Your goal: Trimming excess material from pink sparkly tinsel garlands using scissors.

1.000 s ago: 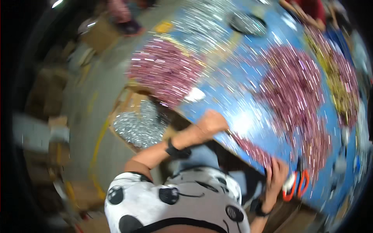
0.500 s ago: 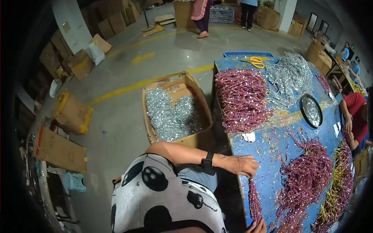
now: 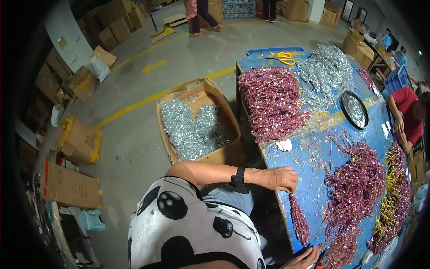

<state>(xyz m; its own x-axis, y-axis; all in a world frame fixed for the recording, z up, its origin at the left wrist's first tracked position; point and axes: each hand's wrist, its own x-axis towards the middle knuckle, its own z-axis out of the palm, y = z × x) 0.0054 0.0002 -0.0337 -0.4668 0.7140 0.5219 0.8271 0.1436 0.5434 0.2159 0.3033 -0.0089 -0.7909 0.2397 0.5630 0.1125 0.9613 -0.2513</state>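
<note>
My left hand [image 3: 281, 179], with a dark band on its wrist, is closed on the upper end of a slim bundle of pink tinsel strands [image 3: 298, 220]. The bundle slants over the near left edge of the blue table [image 3: 309, 179]. Past its lower end, at the bottom of the view, is my right hand [image 3: 307, 257], with its fingers curled. A dark pointed tip and a bit of red show beside those fingers; what they belong to is mostly hidden. A loose heap of pink tinsel [image 3: 356, 188] lies to the right of the bundle.
Farther along the table are a stacked pile of pink tinsel [image 3: 273, 103], silver tinsel [image 3: 324, 74], yellow-handled scissors [image 3: 285, 58] and a round black-rimmed dish [image 3: 354, 110]. A carton of silver tinsel [image 3: 190, 130] stands left of the table. A person in red [image 3: 406, 112] works across it.
My right hand has left the bundle's lower end and moved right, now with a dark tip showing by it. The bundle's lower end has swung right. The head view has shifted slightly.
</note>
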